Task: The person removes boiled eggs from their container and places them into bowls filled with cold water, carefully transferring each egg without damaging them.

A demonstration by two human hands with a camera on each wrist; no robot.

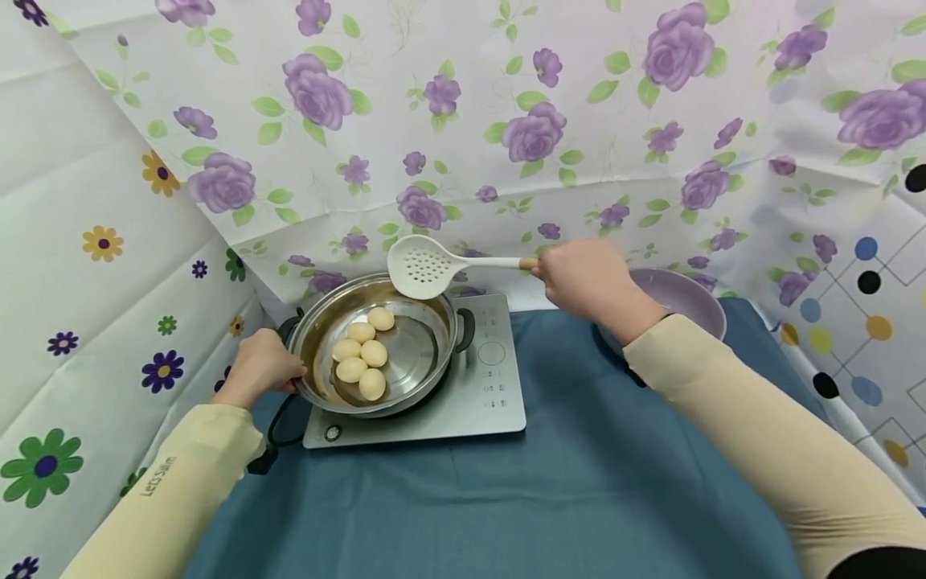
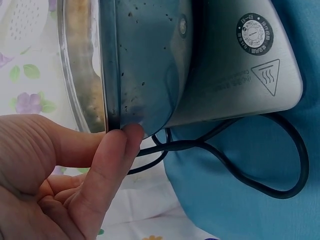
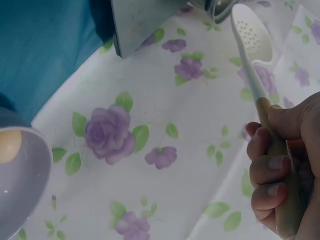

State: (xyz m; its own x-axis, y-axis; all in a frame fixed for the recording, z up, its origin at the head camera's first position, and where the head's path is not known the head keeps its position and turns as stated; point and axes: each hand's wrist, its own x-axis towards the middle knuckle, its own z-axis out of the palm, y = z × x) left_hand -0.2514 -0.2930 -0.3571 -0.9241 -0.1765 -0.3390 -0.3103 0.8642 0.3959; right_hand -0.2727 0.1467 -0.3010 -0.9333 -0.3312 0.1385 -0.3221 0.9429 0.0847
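A steel pot (image 1: 415, 350) with black side handles sits on a flat cooktop (image 1: 488, 410). Several pale eggs (image 1: 374, 354) lie together on the left side of its floor. My left hand (image 1: 262, 370) pinches the pot's left rim between thumb and fingers, close up in the left wrist view, where the pot's outer wall (image 2: 147, 65) looks speckled. My right hand (image 1: 586, 277) grips the wooden handle of a white slotted spoon (image 1: 422, 267). The spoon's head overlaps the pot's far rim in the head view, and nothing lies on it; the right wrist view shows fingers wrapped round the handle (image 3: 277, 150).
To the right, partly behind my right forearm, stands a purple bowl (image 1: 683, 299) with an egg (image 3: 7, 146) in it. A black cord (image 2: 225, 155) loops beside the cooktop's left side. Blue cloth (image 1: 463, 515) covers the table; flowered sheets (image 1: 477, 72) hang behind it.
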